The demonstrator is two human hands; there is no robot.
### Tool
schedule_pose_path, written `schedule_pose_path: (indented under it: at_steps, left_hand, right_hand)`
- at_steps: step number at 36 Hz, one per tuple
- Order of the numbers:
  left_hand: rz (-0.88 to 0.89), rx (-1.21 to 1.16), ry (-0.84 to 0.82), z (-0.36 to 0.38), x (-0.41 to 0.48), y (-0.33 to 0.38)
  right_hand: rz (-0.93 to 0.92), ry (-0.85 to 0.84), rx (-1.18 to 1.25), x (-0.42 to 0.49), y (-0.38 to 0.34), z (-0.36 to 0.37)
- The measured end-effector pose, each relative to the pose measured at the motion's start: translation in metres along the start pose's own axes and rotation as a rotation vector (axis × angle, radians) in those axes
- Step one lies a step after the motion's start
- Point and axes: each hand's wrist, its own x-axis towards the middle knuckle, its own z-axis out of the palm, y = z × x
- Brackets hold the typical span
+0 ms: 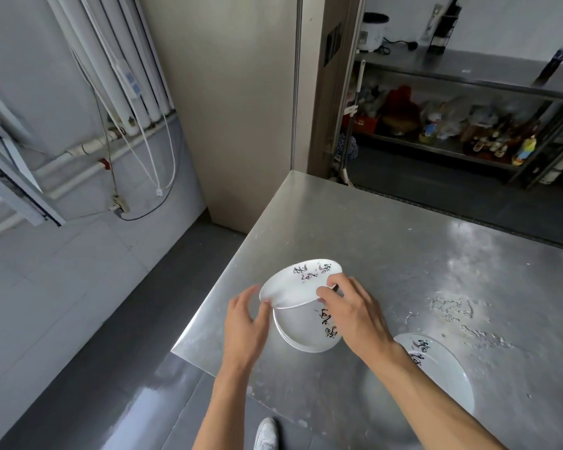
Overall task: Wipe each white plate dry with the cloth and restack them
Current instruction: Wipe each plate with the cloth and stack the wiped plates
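Note:
A white plate (pixel 293 284) with black and red brush writing is tilted up above a small stack of like plates (pixel 303 332) on the steel table (pixel 403 254). My right hand (pixel 355 313) pinches the tilted plate's right rim with thumb and fingers. My left hand (pixel 246 323) is at its left rim, fingertips touching the edge, fingers loosely spread. Another white plate (pixel 442 368) lies flat on the table to the right, partly behind my right forearm. No cloth is in view.
The stack sits near the table's front-left corner, close to the edge. White flecks (pixel 452 310) spot the table to the right. Beyond the table a metal shelf (pixel 452 151) holds bottles and bags. My white shoe (pixel 266 433) is on the dark floor below.

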Motion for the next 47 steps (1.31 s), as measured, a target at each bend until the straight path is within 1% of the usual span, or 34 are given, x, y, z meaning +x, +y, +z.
schedule_pose_path:
  at_steps: [2, 5, 6, 8, 14, 17, 20, 23, 25, 27, 28, 30, 32, 34, 38, 41, 44, 47]
  left_hand:
    - [0.233, 0.107, -0.032, -0.002, -0.002, 0.001]
    - [0.456, 0.250, -0.142, 0.003, -0.004, 0.001]
    - [0.496, 0.299, -0.156, 0.006, -0.005, 0.003]
    - [0.501, 0.335, -0.160, 0.011, -0.007, 0.010]
    - [0.573, 0.418, -0.092, 0.016, -0.009, 0.020]
    - [0.510, 0.366, -0.097, 0.017, -0.009, 0.018]
    - [0.376, 0.188, -0.122, 0.020, -0.005, 0.012]
    - [0.233, -0.192, -0.199, 0.021, -0.005, 0.009]
    - [0.102, -0.445, -0.233, 0.019, -0.008, 0.012]
    - [-0.013, -0.634, -0.289, 0.019, -0.010, 0.011]
    - [-0.054, -0.693, -0.309, 0.020, -0.011, 0.011]
    - [-0.126, -0.775, -0.319, 0.022, -0.011, 0.011]
    - [-0.179, -0.832, -0.319, 0.024, -0.012, 0.012]
    - [-0.203, -0.850, -0.318, 0.025, -0.013, 0.013]
    - [-0.212, -0.857, -0.314, 0.027, -0.013, 0.012]
    - [-0.217, -0.873, -0.309, 0.028, -0.011, 0.010]
    - [-0.240, -0.916, -0.291, 0.025, -0.008, 0.007]
    - [-0.271, -0.952, -0.275, 0.021, -0.004, 0.001]
  right_hand:
    - [0.013, -0.025, -0.017, 0.002, 0.001, -0.002]
    - [-0.020, -0.035, -0.054, 0.006, 0.003, -0.004]
    - [-0.039, -0.027, -0.063, 0.007, 0.003, -0.005]
    - [-0.070, -0.016, -0.067, 0.010, 0.003, -0.007]
    - [-0.094, -0.001, -0.046, 0.012, 0.003, -0.009]
    - [-0.075, -0.014, 0.011, 0.014, 0.002, -0.012]
    - [0.043, 0.013, 0.149, 0.017, -0.001, -0.012]
    - [0.235, 0.049, 0.304, 0.017, -0.001, -0.011]
    - [0.340, 0.103, 0.396, 0.014, -0.001, -0.010]
    - [0.430, 0.140, 0.484, 0.013, -0.003, -0.009]
    - [0.448, 0.130, 0.511, 0.013, -0.004, -0.008]
    - [0.401, 0.056, 0.506, 0.013, -0.008, -0.007]
    - [0.286, -0.009, 0.434, 0.013, -0.011, -0.005]
    - [0.217, -0.043, 0.367, 0.015, -0.014, -0.003]
    - [0.192, -0.044, 0.326, 0.020, -0.022, 0.000]
    - [0.064, -0.024, 0.278, 0.021, -0.031, 0.000]
    - [-0.044, -0.079, 0.277, 0.018, -0.031, 0.001]
    - [-0.059, -0.117, 0.268, 0.013, -0.026, 0.001]
